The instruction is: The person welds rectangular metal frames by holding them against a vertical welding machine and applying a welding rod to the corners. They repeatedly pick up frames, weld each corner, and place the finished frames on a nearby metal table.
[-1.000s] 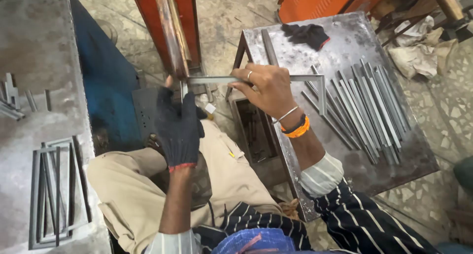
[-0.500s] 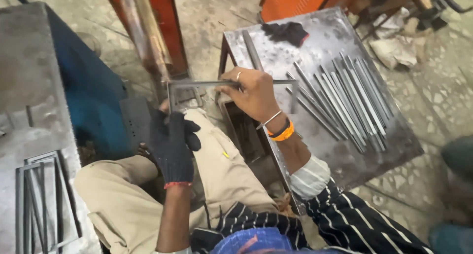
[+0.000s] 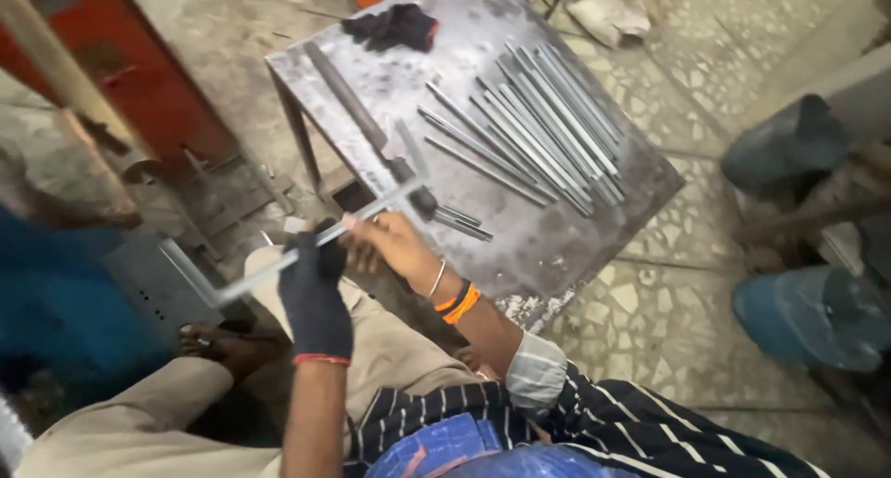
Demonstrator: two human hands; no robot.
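Steel counter (image 3: 594,255) lying just beyond; gloved left hand (image 3: 314,292) and bare right hand (image 3: 394,246) both clamping L-shaped metal strip (image 3: 278,266); its edge risks cutting bare fingers.

The floor (image 3: 668,302) is pale stone-chip terrazzo, dusty and stained, spreading beyond and to the right of the hands. Just beyond the hands stands a worn, grey steel surface (image 3: 557,237) on thin legs, scuffed and dull. Up and to the left of them rises a red-painted metal frame (image 3: 158,97). Far left is a blue blur (image 3: 56,292). The light is soft and even, without hard shadows.
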